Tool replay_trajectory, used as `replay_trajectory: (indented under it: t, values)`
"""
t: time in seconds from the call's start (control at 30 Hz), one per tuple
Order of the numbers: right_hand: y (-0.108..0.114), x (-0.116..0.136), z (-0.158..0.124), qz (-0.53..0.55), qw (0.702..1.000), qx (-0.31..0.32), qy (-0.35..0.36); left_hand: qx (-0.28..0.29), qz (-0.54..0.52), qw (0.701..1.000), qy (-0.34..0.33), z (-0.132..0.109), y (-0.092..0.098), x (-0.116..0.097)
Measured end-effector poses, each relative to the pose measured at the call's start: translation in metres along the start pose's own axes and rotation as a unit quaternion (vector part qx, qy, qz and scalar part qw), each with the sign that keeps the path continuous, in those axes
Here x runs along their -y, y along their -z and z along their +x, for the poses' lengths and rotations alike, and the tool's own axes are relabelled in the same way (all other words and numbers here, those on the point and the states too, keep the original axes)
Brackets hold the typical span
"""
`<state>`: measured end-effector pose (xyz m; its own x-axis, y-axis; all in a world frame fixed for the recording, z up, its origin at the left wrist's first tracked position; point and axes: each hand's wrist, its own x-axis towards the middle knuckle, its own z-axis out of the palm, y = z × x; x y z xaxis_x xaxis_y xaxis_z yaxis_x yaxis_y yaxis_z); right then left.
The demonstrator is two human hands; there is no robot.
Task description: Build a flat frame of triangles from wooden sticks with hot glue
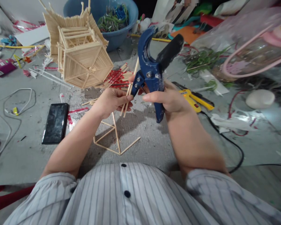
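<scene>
Thin wooden sticks (pixel 126 104) are pinched between the thumb and fingers of my left hand (pixel 113 100). My right hand (pixel 172 98) is wrapped around a blue pipe cutter (pixel 150 70) with a black handle, its lower jaw against the sticks. Exactly where the blade meets the wood is hard to make out. Below the hands, a flat frame of glued sticks (pixel 119 140) lies on the grey table (pixel 140 153). Behind my left hand stands a lantern-like model built of sticks (pixel 84 59), and beside it are red-and-white packets (pixel 119 76).
A black phone (pixel 55 123) lies at the left. To the right is a yellow glue gun (pixel 192 99) with a black cord. A blue basin (pixel 117 36) holding green stems stands at the back. Pink-handled clear container (pixel 255 56) and plastic wrap crowd the far right.
</scene>
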<state>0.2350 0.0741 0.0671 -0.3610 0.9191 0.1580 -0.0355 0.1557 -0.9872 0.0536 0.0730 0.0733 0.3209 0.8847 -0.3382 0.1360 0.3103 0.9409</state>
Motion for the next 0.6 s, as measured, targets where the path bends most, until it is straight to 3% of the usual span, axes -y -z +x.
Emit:
replay_trajectory:
  t: [0.23, 0.6]
  values:
    - [0.0027, -0.0003, 0.0024, -0.048, 0.998, 0.030, -0.010, 0.001, -0.010, 1.000, 0.009, -0.0013, -0.0030, -0.0017]
    - [-0.0020, 0.0058, -0.0006, -0.070, 0.998, 0.008, -0.003, 0.007, -0.043, 0.999, 0.030, -0.0024, -0.0044, -0.0025]
